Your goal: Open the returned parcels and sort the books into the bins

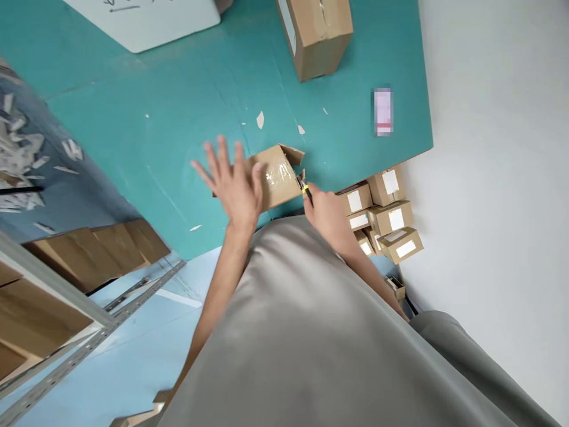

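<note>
A small cardboard box [279,181] with shiny clear tape lies on the green table in front of me, one end flap lifted at its right side. My left hand [235,184] is spread wide with fingers apart, over the box's left part; whether the palm presses on it I cannot tell. In my right hand [326,210] is a yellow and black box cutter [306,191], its tip at the box's right edge beside the flap. My right fingers wrap round the handle, and the blade is too small to make out.
A taller cardboard box [320,44] stands at the far side of the green table [191,112]. A phone-like pixelated item [383,111] lies to the right. Labelled boxes [391,216] are stacked below the right edge; a metal shelf [95,308] stands left. Paper scraps [260,120] dot the table.
</note>
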`<state>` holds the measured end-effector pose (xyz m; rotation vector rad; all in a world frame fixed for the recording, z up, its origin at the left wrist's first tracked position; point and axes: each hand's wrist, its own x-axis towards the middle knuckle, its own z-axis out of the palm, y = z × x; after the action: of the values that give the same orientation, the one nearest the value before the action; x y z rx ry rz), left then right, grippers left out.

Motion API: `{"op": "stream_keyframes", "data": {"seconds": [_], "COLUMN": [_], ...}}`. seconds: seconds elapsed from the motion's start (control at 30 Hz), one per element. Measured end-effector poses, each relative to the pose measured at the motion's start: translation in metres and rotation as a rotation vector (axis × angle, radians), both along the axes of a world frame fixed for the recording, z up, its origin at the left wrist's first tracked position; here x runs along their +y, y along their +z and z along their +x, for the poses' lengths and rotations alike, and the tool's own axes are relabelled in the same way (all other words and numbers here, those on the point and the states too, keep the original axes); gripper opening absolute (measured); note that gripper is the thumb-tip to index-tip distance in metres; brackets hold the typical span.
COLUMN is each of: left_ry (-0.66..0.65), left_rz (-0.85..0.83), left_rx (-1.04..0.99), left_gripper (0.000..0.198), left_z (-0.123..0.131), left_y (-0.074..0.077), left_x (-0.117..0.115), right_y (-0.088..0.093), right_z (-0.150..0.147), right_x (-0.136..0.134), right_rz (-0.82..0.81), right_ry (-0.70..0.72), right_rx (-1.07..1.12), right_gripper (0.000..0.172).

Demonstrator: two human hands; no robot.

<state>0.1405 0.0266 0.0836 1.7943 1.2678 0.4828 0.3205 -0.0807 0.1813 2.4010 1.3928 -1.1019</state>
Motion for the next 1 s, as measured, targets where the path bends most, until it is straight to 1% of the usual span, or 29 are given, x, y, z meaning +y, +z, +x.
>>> {"op": "stream_keyframes", "data": {"seconds": [0.07, 0.1, 0.13, 0.17, 0.23, 0.3, 0.37, 0.43, 0.47, 0.53, 0.63, 0.7, 0.73, 0.8, 0.87, 0.93, 1.0], "left_ry": [0.145, 0.217, 0.279, 0.327, 0.392, 0.446, 0.492, 0.517, 0.517, 0.505, 0.492, 0.464, 0.443, 0.406, 0.377, 0.355, 0.352], "left_rz": [0.066, 0.098, 0.119, 0.121, 0.072, -0.006, -0.076, -0.122, -0.141, -0.172, -0.230, -0.290, -0.321, -0.373, -0.405, -0.412, -0.389], "left_rx": [0.102, 0.148, 0.177, 0.185, 0.138, 0.080, 0.035, 0.004, -0.007, -0.040, -0.117, -0.158, -0.167, -0.172, -0.159, -0.119, -0.053], "left_gripper": [0.079, 0.084, 0.090, 0.095, 0.098, 0.096, 0.093, 0.092, 0.090, 0.085, 0.079, 0.081, 0.084, 0.097, 0.113, 0.124, 0.122], "left_z": [-0.022, -0.033, -0.043, -0.053, -0.069, -0.082, -0.091, -0.097, -0.099, -0.100, -0.097, -0.096, -0.097, -0.100, -0.105, -0.111, -0.118], "left_y": [0.004, 0.001, -0.003, -0.011, -0.029, -0.046, -0.057, -0.059, -0.057, -0.049, -0.036, -0.032, -0.031, -0.032, -0.033, -0.033, -0.031], "left_x": [-0.003, -0.006, -0.010, -0.015, -0.026, -0.038, -0.048, -0.055, -0.059, -0.063, -0.067, -0.070, -0.071, -0.073, -0.075, -0.075, -0.075], "right_y": [-0.007, -0.017, -0.030, -0.048, -0.092, -0.138, -0.175, -0.201, -0.210, -0.223, -0.228, -0.222, -0.215, -0.196, -0.173, -0.152, -0.137], "right_z": [0.012, 0.020, 0.030, 0.040, 0.061, 0.080, 0.096, 0.109, 0.114, 0.123, 0.131, 0.130, 0.127, 0.118, 0.105, 0.094, 0.087], "right_x": [-0.005, -0.007, -0.007, -0.006, -0.001, 0.008, 0.017, 0.023, 0.024, 0.027, 0.027, 0.026, 0.024, 0.019, 0.013, 0.007, 0.002], "right_rz": [0.092, 0.132, 0.161, 0.179, 0.172, 0.150, 0.148, 0.125, 0.123, 0.143, 0.236, 0.327, 0.369, 0.431, 0.473, 0.507, 0.515], "right_ry": [-0.077, -0.120, -0.159, -0.190, -0.225, -0.243, -0.265, -0.303, -0.316, -0.324, -0.299, -0.255, -0.222, -0.142, -0.047, 0.043, 0.095], "right_rx": [-0.030, -0.060, -0.093, -0.126, -0.165, -0.173, -0.177, -0.166, -0.157, -0.138, -0.105, -0.017, 0.075, 0.327, 0.557, 0.651, 0.644], "right_gripper": [0.054, 0.057, 0.058, 0.060, 0.061, 0.061, 0.063, 0.069, 0.072, 0.077, 0.077, 0.070, 0.063, 0.053, 0.051, 0.055, 0.054]}}
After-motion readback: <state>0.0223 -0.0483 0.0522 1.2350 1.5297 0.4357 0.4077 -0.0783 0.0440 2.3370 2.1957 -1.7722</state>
